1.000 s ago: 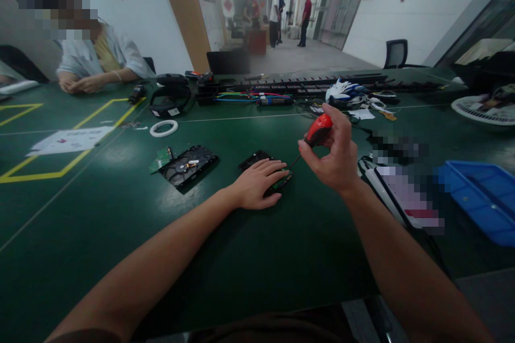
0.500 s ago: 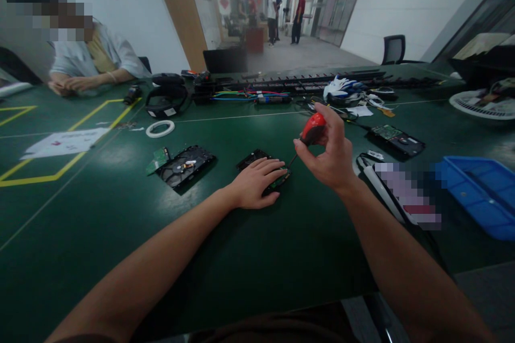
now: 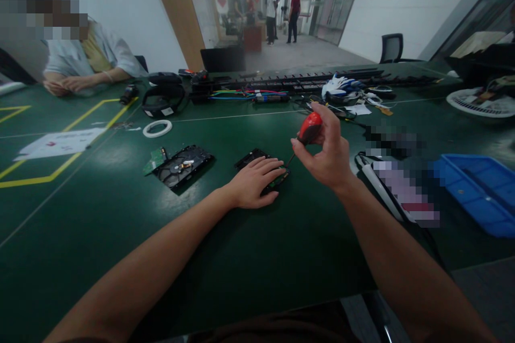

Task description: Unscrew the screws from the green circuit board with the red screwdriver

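My left hand lies flat across a black hard drive on the green table, fingers stretched out and thumb spread to its near side. A strip of green circuit board shows between thumb and index finger; the middle of the drive is hidden under the palm. In my right hand is a screwdriver with a red and black handle, pinched between thumb and fingers. Its shaft slants down to the drive's right end, where the tip is too small to make out. Further left, another hard drive lies beside a loose green circuit board.
A blue tray stands at the right, near a blurred-out flat object. A white ring, wires and gloves lie farther back. Another person sits at the far left, hands on the table.
The whole view has shifted slightly. Both hands and the screwdriver keep nearly the same place over the hard drive.
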The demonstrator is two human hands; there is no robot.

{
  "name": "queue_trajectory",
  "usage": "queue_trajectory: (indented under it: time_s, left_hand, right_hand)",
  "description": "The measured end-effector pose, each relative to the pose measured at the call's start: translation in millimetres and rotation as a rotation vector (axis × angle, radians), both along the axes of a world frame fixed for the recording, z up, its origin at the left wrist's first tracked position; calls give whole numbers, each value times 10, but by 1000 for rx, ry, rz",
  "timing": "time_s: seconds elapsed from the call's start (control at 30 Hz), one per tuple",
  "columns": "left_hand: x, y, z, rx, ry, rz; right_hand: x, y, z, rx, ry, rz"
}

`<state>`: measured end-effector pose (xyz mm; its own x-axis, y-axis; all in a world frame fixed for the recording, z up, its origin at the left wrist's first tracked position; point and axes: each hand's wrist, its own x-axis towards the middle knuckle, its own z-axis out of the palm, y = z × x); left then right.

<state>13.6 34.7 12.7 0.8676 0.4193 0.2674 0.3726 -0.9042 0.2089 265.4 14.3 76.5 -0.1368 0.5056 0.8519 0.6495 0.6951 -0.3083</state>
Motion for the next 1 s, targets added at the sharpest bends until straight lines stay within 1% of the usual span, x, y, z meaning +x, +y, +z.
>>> queue_trajectory:
  time_s: [0.2,0.37,0.57,0.63,0.73,0.83,0.9,1.0]
  left_hand:
    - [0,-6,6,11,2,2]
    - [-4,-1,-2,12,4,2]
    - [1,0,-4,-5,-2,0]
    - [-2,2,-9,-6,-8,-4]
    - [-13,9,-18,2,-17,-12]
    - [-23,19,-24,7,-21,-21]
    - [-25,22,-27,6,-23,-23]
    - [-21,19,-26,2,-33,-24]
  right_hand:
    - [11,2,4,-17,-25,10]
    - [-3,-34,55,17,-103,-5]
    - [-43,-77,92,-52,-70,47]
    - [-47,-75,92,-44,-62,24]
    - [-52,-74,100,10,-92,-38]
    - [-62,-87,110,49,-125,-54]
    - [-68,-91,106,28,-117,-29]
    - [-62,-74,75,-48,-67,18]
